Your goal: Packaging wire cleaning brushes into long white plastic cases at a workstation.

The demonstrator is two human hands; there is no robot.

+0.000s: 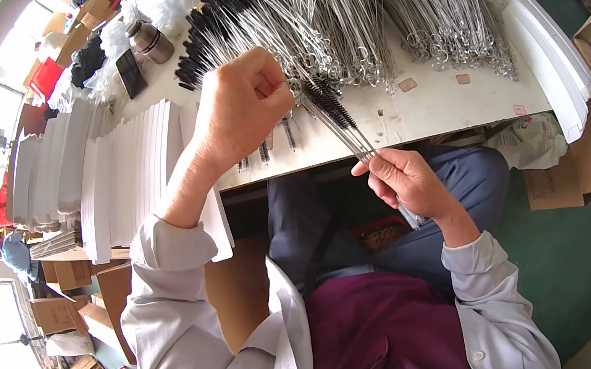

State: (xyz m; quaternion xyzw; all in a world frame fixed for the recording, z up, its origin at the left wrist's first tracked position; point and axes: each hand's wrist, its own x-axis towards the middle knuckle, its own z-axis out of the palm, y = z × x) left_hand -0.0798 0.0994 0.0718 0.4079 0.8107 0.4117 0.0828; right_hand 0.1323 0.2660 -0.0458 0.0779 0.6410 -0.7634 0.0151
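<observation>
My right hand (411, 180), in front of the table edge, is closed round a small bunch of wire tube brushes (335, 118). Their black bristle ends point up and away toward the pile, and the wire ends show below my fist. My left hand (244, 104) is raised over the table just left of those bristles, fingers curled in; whatever it may pinch is hidden. Behind both hands lies a large heap of black-bristled wire brushes (310, 35) with ring ends toward me. A few brush tips (265, 152) lie near the table edge beneath my left wrist.
More wire brushes (439, 15) lie at the back right. Long white folded boxes (127, 169) stand in rows on the left, others (550, 59) at the right edge. A phone (131, 74) and a metal flask (149, 41) stand back left. Cardboard (578, 163) leans at right.
</observation>
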